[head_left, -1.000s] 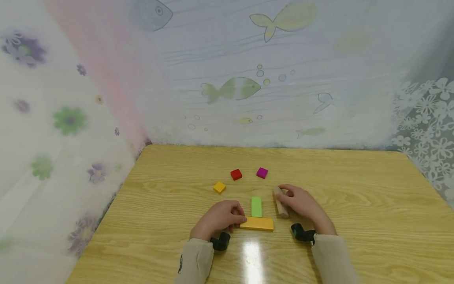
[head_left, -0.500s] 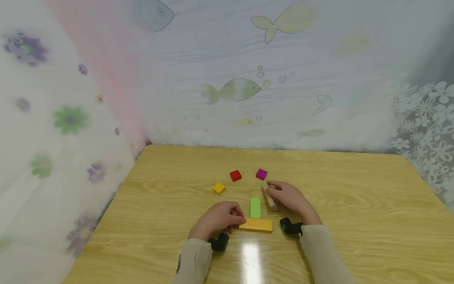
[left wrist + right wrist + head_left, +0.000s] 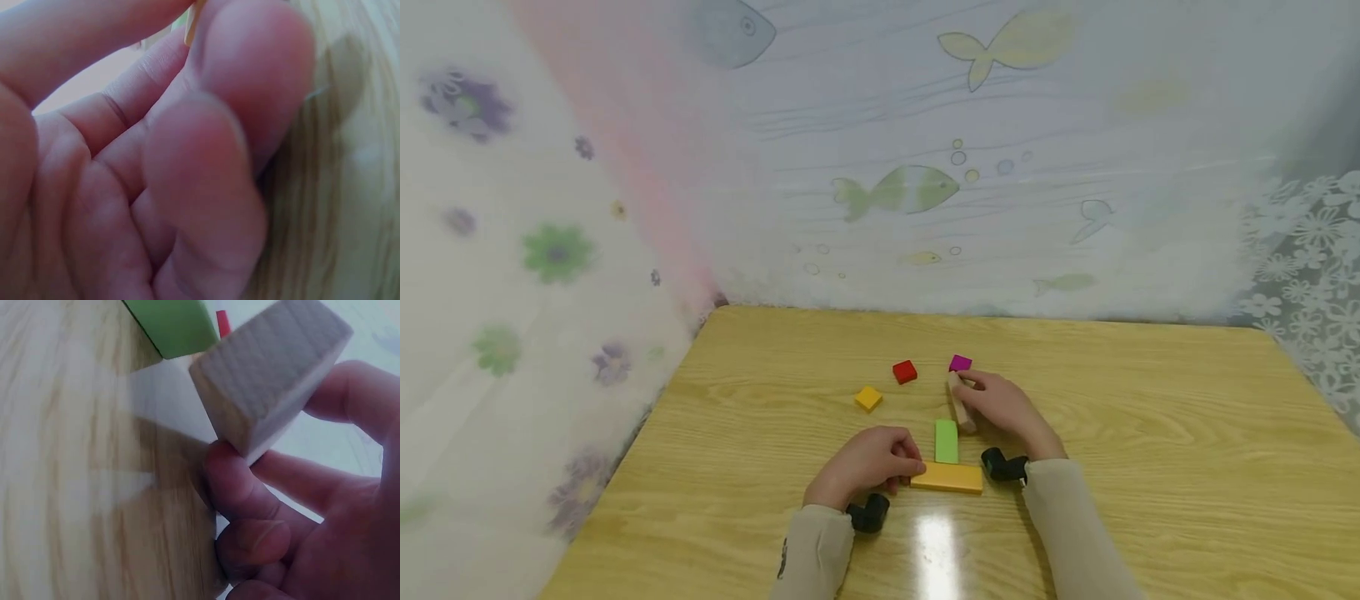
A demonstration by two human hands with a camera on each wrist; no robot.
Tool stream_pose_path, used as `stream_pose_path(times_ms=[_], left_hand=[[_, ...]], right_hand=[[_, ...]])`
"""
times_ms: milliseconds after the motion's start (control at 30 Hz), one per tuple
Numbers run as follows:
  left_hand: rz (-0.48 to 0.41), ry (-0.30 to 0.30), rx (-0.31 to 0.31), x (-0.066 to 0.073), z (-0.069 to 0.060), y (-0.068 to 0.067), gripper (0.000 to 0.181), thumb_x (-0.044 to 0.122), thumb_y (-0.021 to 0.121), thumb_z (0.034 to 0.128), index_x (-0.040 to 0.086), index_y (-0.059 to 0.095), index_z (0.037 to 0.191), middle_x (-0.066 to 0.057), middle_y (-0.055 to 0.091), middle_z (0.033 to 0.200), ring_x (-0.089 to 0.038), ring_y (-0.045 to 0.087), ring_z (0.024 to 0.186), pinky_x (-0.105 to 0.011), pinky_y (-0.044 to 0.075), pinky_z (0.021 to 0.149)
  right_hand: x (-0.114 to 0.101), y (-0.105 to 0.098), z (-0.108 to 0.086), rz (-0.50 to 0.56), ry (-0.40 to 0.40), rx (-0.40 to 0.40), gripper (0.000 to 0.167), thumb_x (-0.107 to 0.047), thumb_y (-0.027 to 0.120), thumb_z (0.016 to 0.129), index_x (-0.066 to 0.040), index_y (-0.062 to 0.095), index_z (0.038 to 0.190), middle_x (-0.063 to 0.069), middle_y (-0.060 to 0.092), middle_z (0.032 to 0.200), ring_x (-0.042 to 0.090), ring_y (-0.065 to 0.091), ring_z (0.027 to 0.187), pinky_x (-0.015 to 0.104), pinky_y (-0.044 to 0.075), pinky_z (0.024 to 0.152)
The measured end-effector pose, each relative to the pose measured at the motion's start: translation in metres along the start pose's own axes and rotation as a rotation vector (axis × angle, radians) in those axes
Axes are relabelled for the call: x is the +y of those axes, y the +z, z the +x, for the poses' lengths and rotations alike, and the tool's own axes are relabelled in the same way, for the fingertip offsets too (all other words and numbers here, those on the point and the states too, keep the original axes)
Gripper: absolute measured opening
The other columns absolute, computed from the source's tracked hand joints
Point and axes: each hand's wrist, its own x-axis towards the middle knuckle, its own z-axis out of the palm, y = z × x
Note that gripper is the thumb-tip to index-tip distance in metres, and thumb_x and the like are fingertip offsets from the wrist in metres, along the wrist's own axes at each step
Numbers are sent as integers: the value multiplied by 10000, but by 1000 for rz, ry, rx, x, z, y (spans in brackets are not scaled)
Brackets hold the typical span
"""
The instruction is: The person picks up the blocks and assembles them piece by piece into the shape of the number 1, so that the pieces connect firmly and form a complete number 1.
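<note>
My right hand (image 3: 1002, 407) pinches a plain wooden block (image 3: 959, 406) between thumb and fingers, just right of and behind the green block (image 3: 946, 442). In the right wrist view the wooden block (image 3: 269, 369) shows its end face, tilted, with the green block (image 3: 175, 325) beyond it. The yellow-orange long block (image 3: 951, 477) lies crosswise at the green block's near end. My left hand (image 3: 868, 465) pinches its left end with thumb and fingertips. The left wrist view shows curled fingers (image 3: 206, 175) and only a sliver of the orange block (image 3: 193, 25).
Behind the hands lie a red piece (image 3: 905, 372), a small yellow piece (image 3: 868, 399) and a magenta piece (image 3: 960, 363), which is close to the right fingertips. The wood-grain table (image 3: 1172, 433) meets patterned cloth at its back and left edges.
My right hand has carried the wooden block leftward and slightly back, from right of the green block to close beside its far end. My left hand stays at the orange block.
</note>
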Motion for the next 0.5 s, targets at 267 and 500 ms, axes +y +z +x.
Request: stream_pose_path(times_ms=[267, 500], left_hand=[[-1, -1, 1, 0, 1, 0, 145, 281, 659, 811, 149, 601, 830, -10, 604, 684, -171, 554, 515, -303, 478, 501], [-1, -15, 13, 3, -1, 0, 141, 277, 668, 803, 154, 603, 823, -29, 597, 680, -191, 552, 506, -317, 478, 508]], right_hand=[[-2, 1, 9, -40, -13, 32, 568, -467, 440, 890, -115, 419, 1336, 128, 484, 1273, 307, 445, 1148, 483, 338, 925], [-7, 2, 16, -91, -26, 54, 555, -422, 450, 888, -78, 430, 1322, 147, 503, 1244, 304, 477, 1103, 474, 369, 894]])
